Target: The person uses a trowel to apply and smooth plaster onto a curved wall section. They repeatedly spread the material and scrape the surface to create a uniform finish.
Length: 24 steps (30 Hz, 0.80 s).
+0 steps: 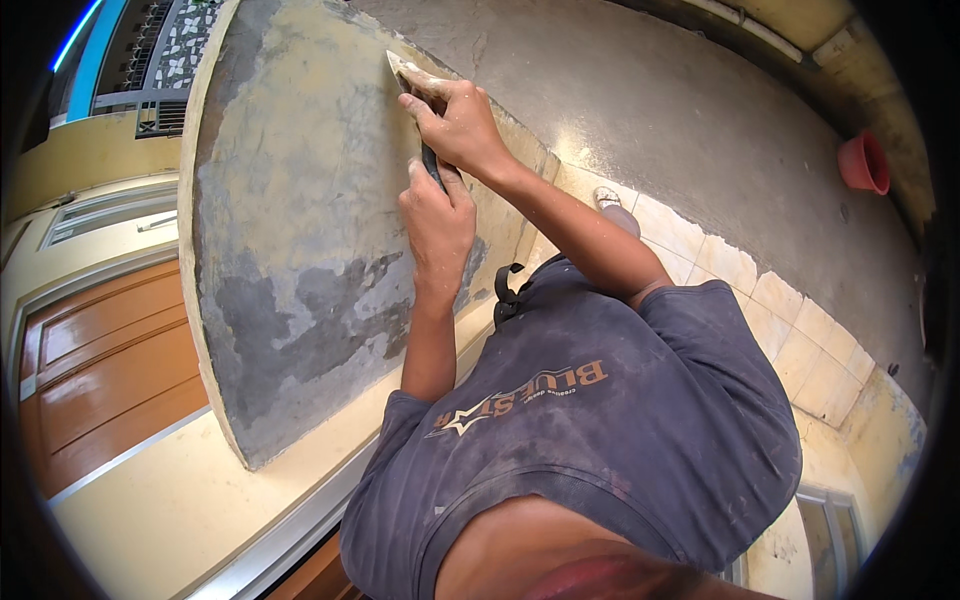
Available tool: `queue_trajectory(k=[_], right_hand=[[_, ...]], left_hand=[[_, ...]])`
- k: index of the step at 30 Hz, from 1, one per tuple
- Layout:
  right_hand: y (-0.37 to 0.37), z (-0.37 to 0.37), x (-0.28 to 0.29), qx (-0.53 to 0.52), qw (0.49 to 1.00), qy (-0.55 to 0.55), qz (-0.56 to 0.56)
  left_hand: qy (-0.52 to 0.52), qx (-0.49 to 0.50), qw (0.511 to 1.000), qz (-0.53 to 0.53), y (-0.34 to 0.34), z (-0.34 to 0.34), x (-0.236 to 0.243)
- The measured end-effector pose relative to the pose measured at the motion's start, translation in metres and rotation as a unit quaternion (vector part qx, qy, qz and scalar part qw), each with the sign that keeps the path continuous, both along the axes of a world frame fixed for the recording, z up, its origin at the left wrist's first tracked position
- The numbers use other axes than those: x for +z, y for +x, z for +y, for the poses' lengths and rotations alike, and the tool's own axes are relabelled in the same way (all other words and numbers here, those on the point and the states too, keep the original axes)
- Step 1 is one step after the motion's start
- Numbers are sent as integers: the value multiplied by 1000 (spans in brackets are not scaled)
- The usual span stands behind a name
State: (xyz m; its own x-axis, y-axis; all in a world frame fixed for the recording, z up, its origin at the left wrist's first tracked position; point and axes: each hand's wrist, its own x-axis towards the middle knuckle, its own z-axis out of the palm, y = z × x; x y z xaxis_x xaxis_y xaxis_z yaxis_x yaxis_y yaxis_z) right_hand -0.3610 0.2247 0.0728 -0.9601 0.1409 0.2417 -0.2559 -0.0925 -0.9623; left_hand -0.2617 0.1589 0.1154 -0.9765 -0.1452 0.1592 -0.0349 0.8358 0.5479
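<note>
Both of my hands are closed around one scraper (430, 163), which has a dark handle and a pale, narrow blade end. My right hand (462, 122) wraps the upper part, near the blade, with fingers whitened by residue. Lower on the handle, my left hand (440, 222) grips the scraper with thumb and fingers. The blade end lies at the upper right edge of a wall panel (300, 190); whether it touches the surface is hard to make out. Yellowish coating covers much of this panel, with dark grey patches lower down. My fingers hide part of the tool.
Pale tiles (750, 270) border a grey concrete floor (640, 90) on the right. A red bucket (863, 163) stands by the far right wall. At left are a brown panelled door (120, 360) and a metal gate (160, 118). A shoe (606, 197) shows on the tiles.
</note>
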Motion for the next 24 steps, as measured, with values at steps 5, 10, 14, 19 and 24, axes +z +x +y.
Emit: queue_trajectory(k=[5, 10, 14, 19, 24], right_hand=[[53, -17, -42, 55, 988, 67, -131], [83, -32, -41, 168, 958, -70, -223], [65, -35, -22, 71, 969, 225, -77], [35, -24, 3, 76, 994, 60, -43], [4, -12, 22, 33, 996, 83, -19]], left_hand=[[1, 17, 1000, -25, 57, -21, -43], [5, 7, 1000, 8, 76, -33, -49], [-44, 0, 998, 47, 59, -35, -30], [-94, 5, 995, 13, 35, -28, -3], [-105, 5, 994, -12, 0, -22, 15]])
